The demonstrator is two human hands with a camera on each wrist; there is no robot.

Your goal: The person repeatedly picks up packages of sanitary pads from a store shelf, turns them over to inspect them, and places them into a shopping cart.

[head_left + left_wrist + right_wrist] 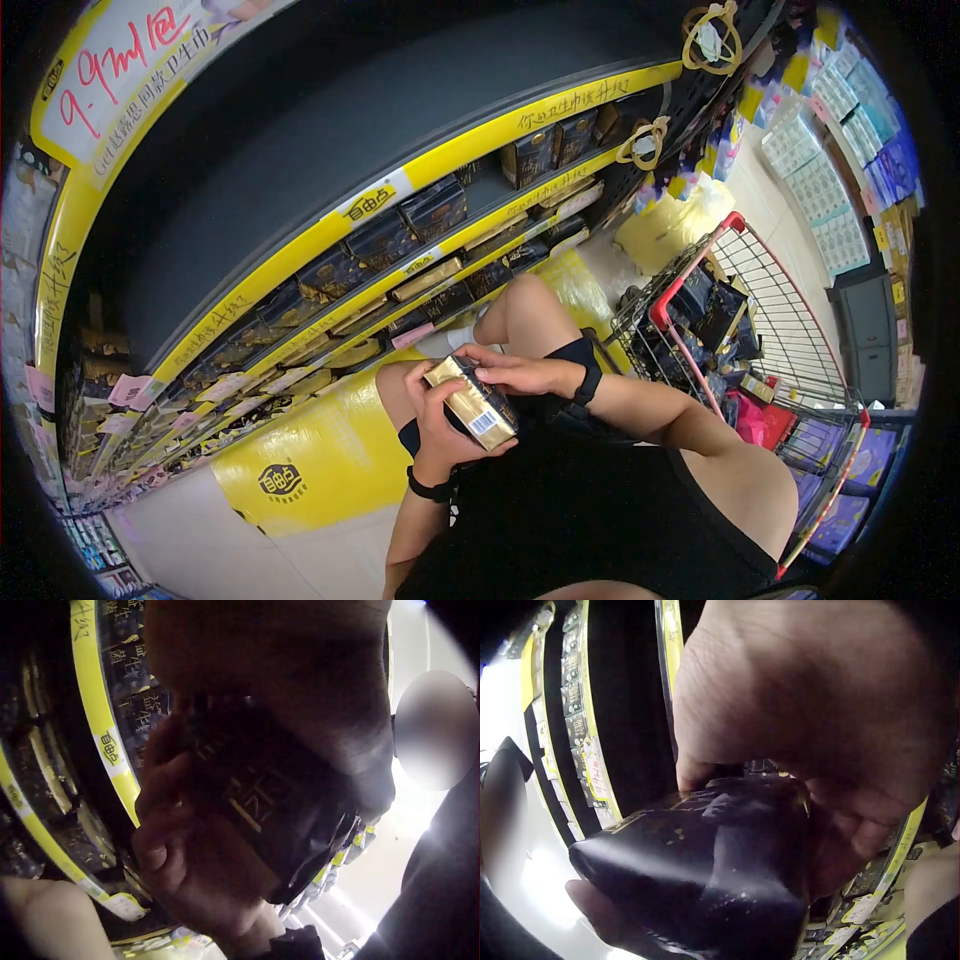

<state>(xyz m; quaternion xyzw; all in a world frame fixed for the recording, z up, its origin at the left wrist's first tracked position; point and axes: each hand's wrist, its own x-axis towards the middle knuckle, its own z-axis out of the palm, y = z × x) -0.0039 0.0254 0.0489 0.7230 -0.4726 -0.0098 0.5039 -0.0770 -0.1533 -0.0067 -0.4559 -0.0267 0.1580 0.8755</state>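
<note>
A small black-and-gold pack of sanitary pads [468, 402] is held in front of the body, its gold side with a barcode facing up. My left hand [434, 420] grips it from the left, fingers over the gold face. From the upper right, my right hand [525, 374] holds its far end and dark side. In the left wrist view the pack's dark face [259, 799] carries gold characters between both hands. The right wrist view shows its glossy dark wrapping [705, 862] under my right hand [810, 697], whose fingers are partly hidden.
Shelves with yellow edge strips [400, 210] hold rows of similar dark packs [435, 210]. A wire shopping cart [790, 300] with a red handle stands at the right, loaded with dark packs. Yellow printed film [330, 465] covers the shelf base. Other shelves line the far right.
</note>
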